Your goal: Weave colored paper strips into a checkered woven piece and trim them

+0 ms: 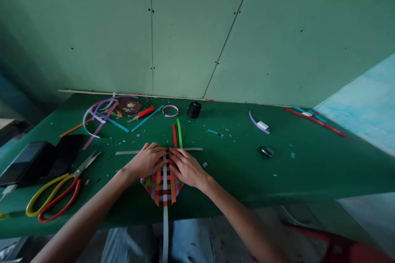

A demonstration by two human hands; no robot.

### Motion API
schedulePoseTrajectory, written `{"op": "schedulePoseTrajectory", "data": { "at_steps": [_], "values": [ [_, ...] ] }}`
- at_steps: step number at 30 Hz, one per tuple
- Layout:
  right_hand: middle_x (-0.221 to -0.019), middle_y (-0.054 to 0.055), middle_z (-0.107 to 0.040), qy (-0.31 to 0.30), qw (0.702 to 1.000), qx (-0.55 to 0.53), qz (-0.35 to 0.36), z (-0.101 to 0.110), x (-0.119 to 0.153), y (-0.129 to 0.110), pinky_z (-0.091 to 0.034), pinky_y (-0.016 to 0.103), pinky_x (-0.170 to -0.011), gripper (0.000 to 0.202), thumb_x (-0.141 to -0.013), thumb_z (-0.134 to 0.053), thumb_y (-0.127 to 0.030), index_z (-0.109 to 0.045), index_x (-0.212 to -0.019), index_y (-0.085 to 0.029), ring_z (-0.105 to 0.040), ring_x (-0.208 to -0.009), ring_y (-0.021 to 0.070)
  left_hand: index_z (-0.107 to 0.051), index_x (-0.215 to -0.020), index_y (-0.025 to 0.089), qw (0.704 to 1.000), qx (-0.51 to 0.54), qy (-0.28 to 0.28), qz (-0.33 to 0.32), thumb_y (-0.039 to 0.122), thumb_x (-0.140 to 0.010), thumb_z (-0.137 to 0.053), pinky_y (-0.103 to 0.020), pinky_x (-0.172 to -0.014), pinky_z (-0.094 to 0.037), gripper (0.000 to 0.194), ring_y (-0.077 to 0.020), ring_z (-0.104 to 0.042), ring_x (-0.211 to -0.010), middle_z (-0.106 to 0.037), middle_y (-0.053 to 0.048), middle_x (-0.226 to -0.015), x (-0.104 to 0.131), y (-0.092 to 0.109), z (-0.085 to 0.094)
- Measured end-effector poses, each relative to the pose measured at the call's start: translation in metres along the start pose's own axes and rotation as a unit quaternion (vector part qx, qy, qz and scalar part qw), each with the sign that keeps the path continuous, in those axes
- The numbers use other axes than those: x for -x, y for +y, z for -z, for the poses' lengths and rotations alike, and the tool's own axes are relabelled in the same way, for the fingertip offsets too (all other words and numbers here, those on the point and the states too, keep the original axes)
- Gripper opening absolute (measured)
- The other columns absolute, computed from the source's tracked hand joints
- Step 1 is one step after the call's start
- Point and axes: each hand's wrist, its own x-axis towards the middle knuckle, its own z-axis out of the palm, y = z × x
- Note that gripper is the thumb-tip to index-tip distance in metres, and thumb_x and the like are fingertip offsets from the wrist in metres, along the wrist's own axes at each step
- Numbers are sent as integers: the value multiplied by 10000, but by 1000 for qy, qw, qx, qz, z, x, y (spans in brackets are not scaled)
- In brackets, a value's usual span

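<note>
A woven piece of coloured strips (pixel 153 189) lies at the front of the table, a checked pattern in orange, red, green, purple, white and dark tones. My left hand (pixel 150 159) grips its upper left part, with fingers curled at the top edge. Opposite it, my right hand (pixel 187 167) pinches the upper right part, and the fingertips of both hands nearly meet. A grey-white strip (pixel 126 153) runs crosswise under the hands. Beyond them stick out a red strip (pixel 174 136) and a green strip (pixel 179 132). One long white strip (pixel 166 230) hangs over the table edge.
Scissors (pixel 74 178) with yellow and red handles lie left, beside a black box-like device (pixel 26 160). Farther back are a red-handled cutter (pixel 145 111), a pink ring (pixel 170 111), a black spool (pixel 194 109) and loose strips (pixel 100 117). A dark oval object (pixel 266 151) rests right.
</note>
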Motion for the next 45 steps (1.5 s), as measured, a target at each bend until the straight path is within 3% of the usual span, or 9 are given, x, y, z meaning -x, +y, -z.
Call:
{"op": "schedulePoseTrajectory", "data": {
  "at_steps": [6, 10, 15, 22, 29, 33, 38, 41, 45],
  "values": [
    [-1432, 160, -615, 11, 1000, -7, -8, 1, 1, -1, -556, 483, -1119, 364, -1074, -520, -325, -632, -1378, -161, -588, -1335, 305, -694, -1252, 253, 1000, 22, -1, 0, 433, -1039, -573, -457, -1035, -447, 304, -284, -610, -1265, -705, -74, -1371, -8, -1, 0],
    [-1336, 156, -671, 19, 1000, 6, -1, -3, 0, -2, -519, 487, -1163, 359, -1064, -540, -299, -639, -1373, -143, -579, -1327, 307, -618, -1390, 247, 1000, 27, 13, -4, 326, -1012, -596, -463, -1053, -448, 386, -286, -599, -1298, -667, -89, -1438, -11, 0, -7],
    [-1340, 157, -688, 31, 999, -9, 4, -6, 2, -1, -494, 488, -1189, 368, -1056, -550, -278, -631, -1384, -133, -571, -1346, 304, -558, -1455, 268, 999, 21, 24, -23, 280, -1024, -555, -472, -1032, -450, 432, -292, -609, -1245, -704, -90, -1351, -10, 4, -13],
    [-1364, 136, -666, 47, 994, -92, -29, -8, 10, 6, -567, 482, -1110, 292, -1004, -629, -264, -654, -1288, -202, -628, -1304, 287, -596, -1410, 251, 999, 3, 40, -24, 366, -1029, -568, -494, -1048, -445, 398, -308, -612, -1223, -718, -108, -1282, -9, 6, -16],
    [-1192, 117, -678, 97, 986, -114, -69, -8, 12, 15, -613, 430, -1001, 170, -1028, -564, -213, -670, -1160, -205, -681, -1137, 258, -677, -1301, 251, 999, -9, 37, -38, 472, -1035, -569, -512, -1104, -418, 362, -304, -585, -1272, -704, -81, -1376, -8, 4, -15],
    [-1209, 131, -702, 131, 985, -57, -98, -6, -6, 39, -569, 498, -1050, 282, -1063, -464, -155, -655, -1267, -196, -648, -1211, 286, -680, -1291, 232, 998, -22, 34, -37, 486, -1042, -557, -515, -1111, -411, 377, -312, -576, -1290, -695, -84, -1404, -5, 6, -16],
    [-1426, 154, -659, 76, 996, 14, -49, -12, -52, 77, -465, 571, -1156, 394, -1076, -461, -154, -589, -1447, -190, -517, -1431, 317, -633, -1408, 236, 999, -18, 28, -33, 486, -1048, -538, -511, -1097, -422, 448, -313, -577, -1295, -679, -96, -1429, -4, 7, -15],
    [-1395, 194, -676, 47, 996, 49, -56, -21, -72, 91, -451, 569, -1159, 370, -1065, -575, -266, -629, -1405, -127, -540, -1399, 346, -566, -1510, 249, 999, -15, 19, -38, 481, -1059, -507, -507, -1094, -423, 510, -306, -579, -1293, -663, -98, -1452, -6, 6, -12],
    [-1331, 202, -706, 41, 996, 72, -42, -27, -76, 93, -460, 529, -1138, 313, -1053, -615, -290, -699, -1293, -108, -586, -1317, 334, -622, -1458, 263, 999, -11, 12, -46, 456, -1086, -446, -496, -1077, -436, 455, -296, -595, -1263, -695, -91, -1390, -13, 6, -9]
  ]
}}
